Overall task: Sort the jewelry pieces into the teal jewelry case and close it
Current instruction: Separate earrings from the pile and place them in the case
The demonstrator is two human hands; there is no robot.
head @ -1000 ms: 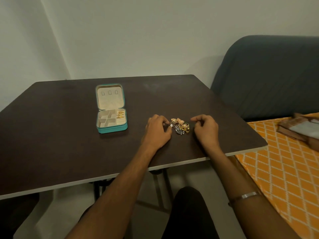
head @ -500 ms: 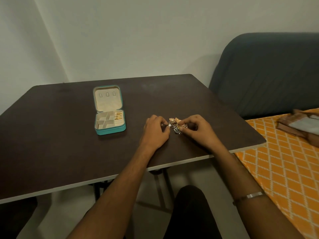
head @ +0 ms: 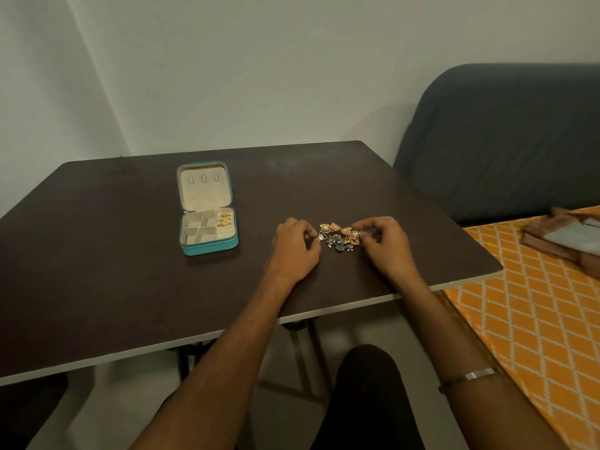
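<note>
On the desk (head: 130, 261), the left hand (head: 293, 251) pinches a small triangular piece (head: 321, 235) and the right hand (head: 388, 243) pinches a gold piece (head: 355, 233), the jewelry pile (head: 341, 238) between them. The open teal jewelry case (head: 207, 211) lies well left of both hands, three gold pieces (head: 224, 219) inside

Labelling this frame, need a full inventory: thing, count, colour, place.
table: 1, dark brown, centre
jewelry case: 1, teal, cream lining, open, on table left of hands
gold pieces in case: about 3, right rear compartment
jewelry pile: 1, gold and silver, on table between hands
sofa: 1, dark blue-grey, right
patterned cloth: 1, orange and white, right
bundle: 1, brown and grey, on cloth
bracelet: 1, silver, right forearm
left hand: fingers at a triangular piece
right hand: fingers at a gold piece
</note>
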